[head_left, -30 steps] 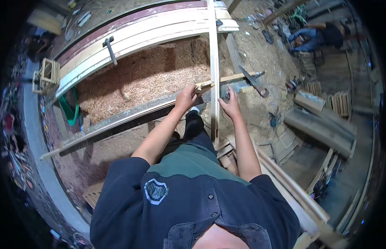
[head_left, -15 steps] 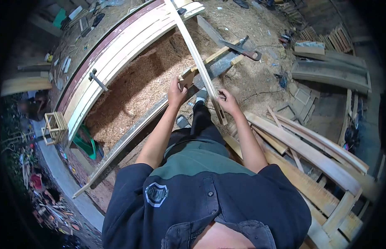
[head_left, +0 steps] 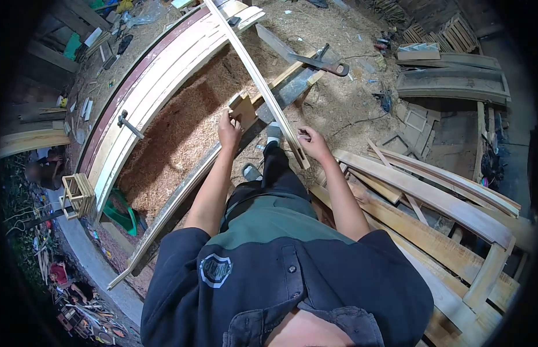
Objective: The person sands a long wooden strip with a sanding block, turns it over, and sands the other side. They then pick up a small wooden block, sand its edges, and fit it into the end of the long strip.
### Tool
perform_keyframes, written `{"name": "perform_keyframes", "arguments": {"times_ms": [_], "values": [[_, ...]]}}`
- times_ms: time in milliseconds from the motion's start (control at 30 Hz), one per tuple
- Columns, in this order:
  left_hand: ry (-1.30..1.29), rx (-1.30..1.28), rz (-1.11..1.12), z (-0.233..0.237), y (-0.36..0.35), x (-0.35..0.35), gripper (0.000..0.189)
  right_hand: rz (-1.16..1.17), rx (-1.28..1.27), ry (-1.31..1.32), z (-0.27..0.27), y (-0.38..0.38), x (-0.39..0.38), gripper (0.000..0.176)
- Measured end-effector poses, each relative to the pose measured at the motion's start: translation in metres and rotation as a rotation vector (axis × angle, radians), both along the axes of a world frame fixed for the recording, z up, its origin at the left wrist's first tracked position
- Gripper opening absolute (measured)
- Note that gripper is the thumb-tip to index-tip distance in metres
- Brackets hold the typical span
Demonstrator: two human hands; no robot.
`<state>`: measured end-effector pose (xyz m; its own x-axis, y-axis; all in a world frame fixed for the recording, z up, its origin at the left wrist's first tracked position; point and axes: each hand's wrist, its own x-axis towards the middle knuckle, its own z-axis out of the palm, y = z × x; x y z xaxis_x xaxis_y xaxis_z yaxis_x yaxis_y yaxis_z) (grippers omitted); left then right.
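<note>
My left hand is closed on the edge of a small flat wooden board, which it holds up beside a long narrow wooden strip. The strip slants across the bench beam, its slotted near end between my hands. Just right of that end is my right hand, fingers curled together; whatever they hold is too small to make out. A handsaw lies farther up, at the beam's far end. On the curved pale planks to the left rests a hammer.
Wood shavings cover the ground under the curved planks. Long boards are stacked at the right, with a curved frame behind. A green plastic object lies at lower left. Other people are at the far left.
My left hand has shifted left with the small board, which now shows more of its flat face. My right hand has come slightly away from the strip. The view has shifted a little.
</note>
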<state>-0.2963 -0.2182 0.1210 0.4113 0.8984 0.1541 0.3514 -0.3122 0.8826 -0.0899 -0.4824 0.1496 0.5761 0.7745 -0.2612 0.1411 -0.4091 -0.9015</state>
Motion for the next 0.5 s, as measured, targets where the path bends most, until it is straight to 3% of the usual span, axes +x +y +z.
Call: {"name": "perform_keyframes", "arguments": {"times_ms": [267, 333, 400, 433, 500], "values": [[0.186, -0.015, -0.005, 0.007, 0.002, -0.011, 0.029, 0.045, -0.074, 0.094, -0.012, 0.044, -0.024, 0.044], [0.040, -0.054, 0.012, 0.013, 0.001, -0.009, 0.024, 0.174, -0.064, -0.019, -0.043, 0.067, -0.033, 0.047], [0.019, -0.065, 0.003, 0.017, 0.003, -0.008, 0.024, 0.363, -0.284, -0.341, -0.057, 0.093, -0.042, 0.051], [-0.013, -0.093, -0.006, 0.020, 0.003, -0.008, 0.024, 0.393, -0.323, -0.154, -0.062, 0.105, -0.047, 0.063], [0.002, -0.140, -0.017, 0.021, 0.005, -0.010, 0.027, 0.433, -0.413, -0.239, -0.088, 0.130, -0.060, 0.069]]}}
